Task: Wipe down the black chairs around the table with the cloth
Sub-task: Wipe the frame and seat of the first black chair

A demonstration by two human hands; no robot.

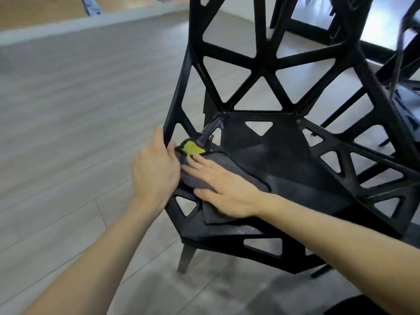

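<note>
One black chair [268,142] stood on the pale grey plank floor [75,105], its moulded frame cut through with triangular openings across back, sides and seat rim; finish matte and lightly textured on the seat panel. One dark grey cloth [229,169] lay spread on the seat's left portion, showing a yellow-green patch [192,148] at its far corner beside the frame's left strut. Right hand [223,189] lay flat on the cloth, palm down, fingers extended and slightly spread, forearm crossing the seat from the right. Left hand [156,171] was curled around the chair's left edge, thumb along the upright strut, fingers wrapped behind and touching the cloth's corner.
</note>
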